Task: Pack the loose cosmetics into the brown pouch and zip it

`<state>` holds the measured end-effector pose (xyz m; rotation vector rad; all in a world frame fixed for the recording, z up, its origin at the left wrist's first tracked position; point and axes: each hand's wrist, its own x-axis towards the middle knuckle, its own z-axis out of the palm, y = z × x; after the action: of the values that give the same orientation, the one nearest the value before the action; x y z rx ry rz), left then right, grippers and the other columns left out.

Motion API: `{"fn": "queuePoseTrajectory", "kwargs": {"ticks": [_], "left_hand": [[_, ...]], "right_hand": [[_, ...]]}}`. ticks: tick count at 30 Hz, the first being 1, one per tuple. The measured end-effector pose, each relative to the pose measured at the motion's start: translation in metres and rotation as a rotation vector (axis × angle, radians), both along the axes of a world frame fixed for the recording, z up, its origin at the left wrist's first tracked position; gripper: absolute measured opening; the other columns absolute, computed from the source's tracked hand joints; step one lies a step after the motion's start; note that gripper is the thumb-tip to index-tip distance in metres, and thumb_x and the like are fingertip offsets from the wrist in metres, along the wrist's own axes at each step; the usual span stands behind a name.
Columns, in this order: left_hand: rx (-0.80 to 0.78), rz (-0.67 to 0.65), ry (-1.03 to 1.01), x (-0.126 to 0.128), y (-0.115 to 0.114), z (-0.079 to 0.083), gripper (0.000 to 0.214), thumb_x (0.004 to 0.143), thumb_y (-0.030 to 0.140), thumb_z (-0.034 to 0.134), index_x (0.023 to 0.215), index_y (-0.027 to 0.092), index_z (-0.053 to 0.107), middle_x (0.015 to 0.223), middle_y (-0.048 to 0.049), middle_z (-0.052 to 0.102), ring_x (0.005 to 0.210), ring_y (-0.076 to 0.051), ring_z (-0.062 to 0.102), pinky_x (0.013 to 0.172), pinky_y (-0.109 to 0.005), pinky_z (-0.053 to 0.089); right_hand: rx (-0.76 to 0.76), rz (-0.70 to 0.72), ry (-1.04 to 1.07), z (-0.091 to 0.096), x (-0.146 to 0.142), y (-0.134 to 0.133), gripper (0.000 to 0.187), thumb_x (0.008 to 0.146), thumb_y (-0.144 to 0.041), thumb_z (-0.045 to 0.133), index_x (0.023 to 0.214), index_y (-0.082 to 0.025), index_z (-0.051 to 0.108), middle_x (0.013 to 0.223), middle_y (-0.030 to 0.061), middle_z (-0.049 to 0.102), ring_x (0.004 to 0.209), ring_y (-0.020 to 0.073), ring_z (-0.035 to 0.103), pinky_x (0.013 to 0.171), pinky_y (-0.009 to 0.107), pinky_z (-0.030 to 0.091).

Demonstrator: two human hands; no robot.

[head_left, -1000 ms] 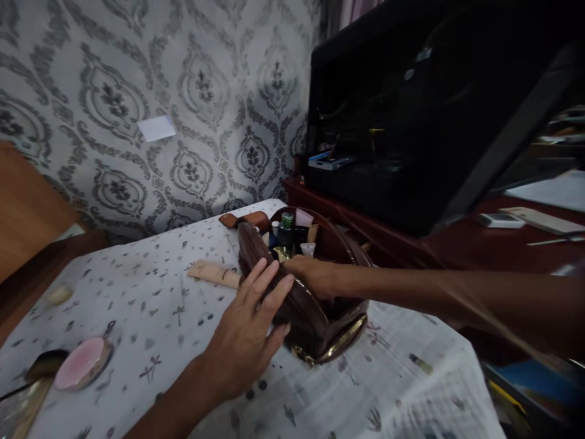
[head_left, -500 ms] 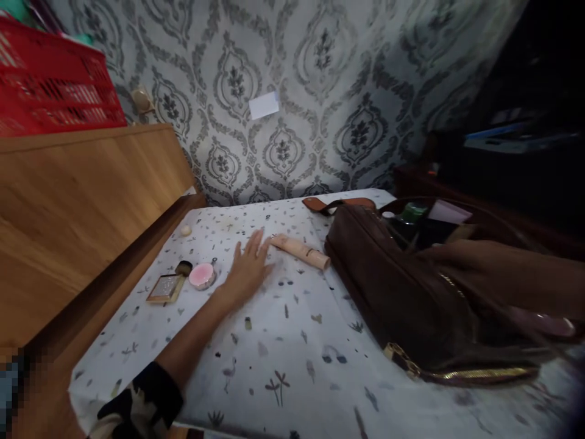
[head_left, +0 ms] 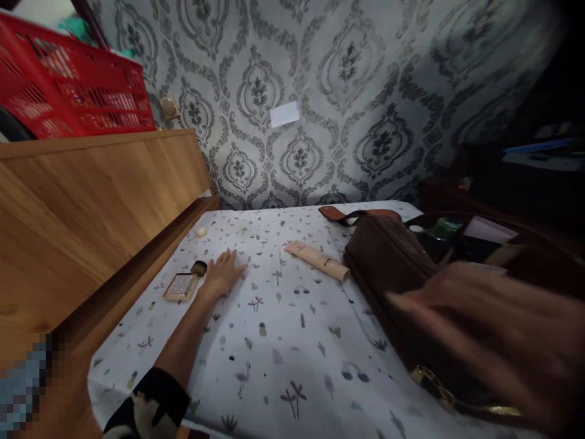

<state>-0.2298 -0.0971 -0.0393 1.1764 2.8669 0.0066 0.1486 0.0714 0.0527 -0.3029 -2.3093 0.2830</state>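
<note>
My left hand (head_left: 223, 273) lies palm down with its fingers stretched out, over the place where a round pink compact was seen; the compact is hidden now. Just left of it are a small dark-topped round pot (head_left: 198, 268) and a square palette with a glittery face (head_left: 181, 286). A beige squeeze tube (head_left: 317, 260) rests on the patterned cloth between my hands. On the right stands a brown handbag (head_left: 388, 256), its top open. My right hand (head_left: 484, 317), smeared by motion, is in front of and above the bag; its grip is unclear.
Inside the bag show a green-topped item (head_left: 444, 228) and a pale pink flat item (head_left: 490, 235). A brown strap (head_left: 333, 213) lies behind it. A small cream round object (head_left: 201, 231) sits at the back left. A red basket (head_left: 105, 91) stands on a wooden ledge (head_left: 114, 183).
My left hand has moved left from beside the tube to over the pink compact. My right hand has come out of the bag toward me. The whole view has shifted a little.
</note>
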Motion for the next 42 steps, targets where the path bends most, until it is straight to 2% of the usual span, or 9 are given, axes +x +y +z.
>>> {"fn": "queuePoseTrajectory", "kwargs": {"ticks": [3, 11, 14, 17, 20, 25, 29, 37, 42], "left_hand": [[-0.007, -0.056, -0.011, 0.0, -0.001, -0.001, 0.072, 0.102, 0.057, 0.031, 0.16, 0.015, 0.028, 0.168, -0.0173, 0.026, 0.157, -0.031, 0.025, 0.124, -0.057, 0.023], [0.057, -0.098, 0.074, -0.013, -0.014, 0.014, 0.061, 0.106, 0.05, 0.02, 0.158, 0.021, 0.035, 0.167, -0.0046, 0.035, 0.155, -0.015, 0.03, 0.125, -0.029, 0.027], [0.084, 0.087, 0.195, -0.022, -0.026, 0.019, 0.06, 0.105, 0.041, 0.023, 0.154, 0.009, 0.038, 0.165, -0.0178, 0.036, 0.156, -0.027, 0.029, 0.125, -0.042, 0.027], [0.049, 0.267, 0.238, -0.03, -0.04, 0.017, 0.058, 0.103, 0.041, 0.029, 0.14, 0.003, 0.052, 0.139, -0.0295, 0.06, 0.134, -0.042, 0.055, 0.108, -0.059, 0.042], [0.009, 0.336, 0.232, -0.034, -0.047, 0.014, 0.051, 0.101, 0.042, 0.033, 0.12, 0.007, 0.065, 0.113, -0.0263, 0.072, 0.108, -0.04, 0.069, 0.092, -0.055, 0.05], [0.045, 0.309, 0.228, -0.041, -0.038, 0.013, 0.044, 0.098, 0.043, 0.045, 0.12, 0.01, 0.064, 0.117, -0.0255, 0.071, 0.114, -0.04, 0.067, 0.094, -0.051, 0.049], [0.139, 0.282, 0.149, -0.054, -0.026, 0.01, 0.049, 0.101, 0.045, 0.037, 0.123, 0.011, 0.064, 0.119, -0.0255, 0.072, 0.116, -0.039, 0.067, 0.096, -0.051, 0.05], [0.379, -0.017, -0.038, -0.069, -0.013, -0.004, 0.058, 0.102, 0.041, 0.024, 0.139, 0.012, 0.058, 0.146, -0.0135, 0.061, 0.139, -0.024, 0.055, 0.117, -0.038, 0.04], [0.43, -0.098, -0.074, -0.062, -0.011, -0.011, 0.063, 0.096, 0.047, 0.036, 0.138, 0.004, 0.057, 0.146, -0.0223, 0.059, 0.142, -0.032, 0.05, 0.121, -0.047, 0.036]], "right_hand": [[-0.036, 0.249, -0.072, -0.015, -0.028, -0.038, 0.031, 0.105, -0.029, 0.048, 0.078, -0.027, 0.064, 0.073, 0.0072, 0.063, 0.063, 0.017, 0.063, 0.056, 0.031, 0.047], [-0.512, 0.336, -0.318, -0.067, -0.111, -0.06, 0.033, 0.098, -0.026, 0.048, 0.066, -0.019, 0.051, 0.067, 0.0018, 0.058, 0.063, 0.0163, 0.056, 0.061, 0.029, 0.04], [-0.764, 0.352, -0.334, -0.084, -0.13, -0.058, 0.034, 0.095, -0.028, 0.048, 0.062, -0.02, 0.046, 0.059, 0.0, 0.051, 0.06, 0.0155, 0.049, 0.061, 0.028, 0.038], [-0.903, 0.329, -0.288, -0.103, -0.139, -0.055, 0.035, 0.093, -0.033, 0.047, 0.06, -0.021, 0.044, 0.057, -0.0013, 0.045, 0.058, 0.0141, 0.043, 0.059, 0.027, 0.035], [-0.923, 0.312, -0.248, -0.117, -0.14, -0.053, 0.036, 0.089, -0.039, 0.049, 0.058, -0.02, 0.045, 0.057, -0.0018, 0.044, 0.057, 0.0132, 0.041, 0.057, 0.027, 0.031], [-0.873, 0.327, -0.245, -0.121, -0.136, -0.055, 0.036, 0.088, -0.041, 0.049, 0.058, -0.02, 0.046, 0.057, -0.0021, 0.042, 0.057, 0.0124, 0.038, 0.057, 0.027, 0.029], [-0.834, 0.324, -0.237, -0.119, -0.135, -0.057, 0.035, 0.088, -0.039, 0.048, 0.059, -0.02, 0.045, 0.058, -0.002, 0.042, 0.058, 0.0127, 0.038, 0.058, 0.027, 0.029], [-0.833, 0.332, -0.234, -0.118, -0.134, -0.056, 0.035, 0.088, -0.041, 0.048, 0.06, -0.02, 0.045, 0.059, -0.0013, 0.043, 0.06, 0.0134, 0.039, 0.058, 0.027, 0.028], [-0.832, 0.34, -0.221, -0.118, -0.133, -0.055, 0.034, 0.088, -0.039, 0.048, 0.06, -0.02, 0.043, 0.059, -0.0019, 0.041, 0.058, 0.0131, 0.037, 0.057, 0.026, 0.027]]}}
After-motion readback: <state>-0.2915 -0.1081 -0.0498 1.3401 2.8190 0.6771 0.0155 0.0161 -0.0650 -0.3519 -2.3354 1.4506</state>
